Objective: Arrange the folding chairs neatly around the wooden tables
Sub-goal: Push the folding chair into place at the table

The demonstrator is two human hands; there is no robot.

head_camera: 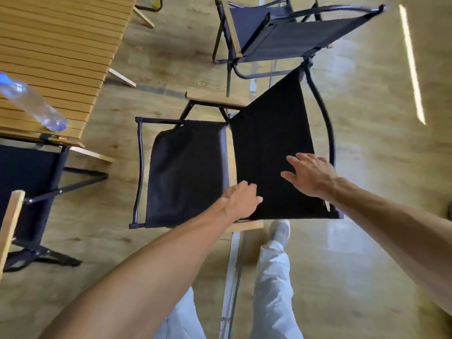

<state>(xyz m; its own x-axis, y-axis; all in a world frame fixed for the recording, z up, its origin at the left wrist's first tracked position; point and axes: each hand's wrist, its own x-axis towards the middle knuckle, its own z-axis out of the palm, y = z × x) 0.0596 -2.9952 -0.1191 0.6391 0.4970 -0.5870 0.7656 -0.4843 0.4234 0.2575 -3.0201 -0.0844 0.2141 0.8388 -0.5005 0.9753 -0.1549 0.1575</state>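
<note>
A black fabric folding chair (190, 167) with wooden armrests stands right below me on the wood floor, its seat toward the slatted wooden table (56, 45) at the upper left. My left hand (241, 200) rests at the lower edge of the chair's backrest (269, 133), fingers curled by the near armrest; whether it grips is unclear. Over the backrest fabric my right hand (309, 173) hovers with fingers spread and holds nothing. A second folding chair (281, 37) stands behind it at the top. A third chair (27, 182) is tucked at the table's near end on the left.
A clear plastic water bottle (31, 104) lies on the table near its edge. My legs in light trousers and a white shoe (280, 231) are just behind the chair. A metal floor strip (232, 277) runs beneath me. Bare wood floor extends to the right.
</note>
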